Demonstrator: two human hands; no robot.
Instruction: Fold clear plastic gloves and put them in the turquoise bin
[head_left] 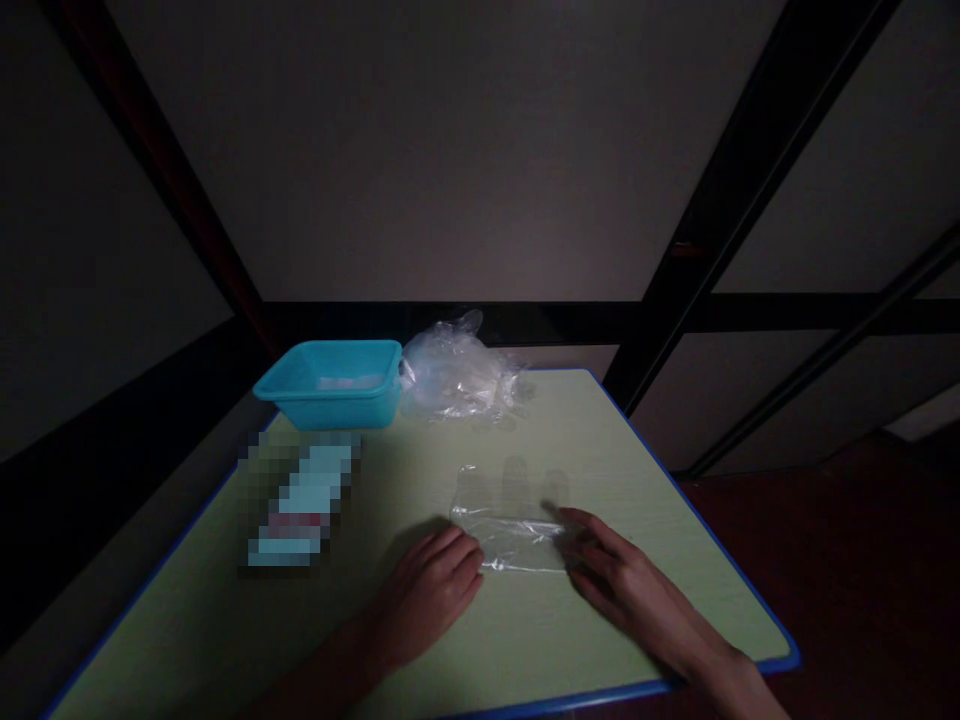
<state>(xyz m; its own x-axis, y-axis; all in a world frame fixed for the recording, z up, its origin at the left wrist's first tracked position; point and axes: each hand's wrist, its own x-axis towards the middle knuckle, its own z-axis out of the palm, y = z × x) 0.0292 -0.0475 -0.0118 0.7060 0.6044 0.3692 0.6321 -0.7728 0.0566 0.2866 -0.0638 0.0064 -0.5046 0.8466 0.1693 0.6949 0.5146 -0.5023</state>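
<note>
A thin, clear plastic glove (517,545) lies flat on the table in front of me, with faint finger shapes at its far side and a crease across it. My left hand (439,585) is closed at the glove's near left corner, its fingers curled down on the film. At the right edge rests my right hand (619,575), its index finger stretched out and its thumb apart. Some of its fingers touch the film, and their tips are partly hidden.
The pale green table (555,640) has a blue edge. At its back left stands a turquoise plastic basket (345,408) with something pale inside. Beside it sits a crumpled heap of clear plastic (461,375). A blurred-out light blue item (311,500) lies on the left.
</note>
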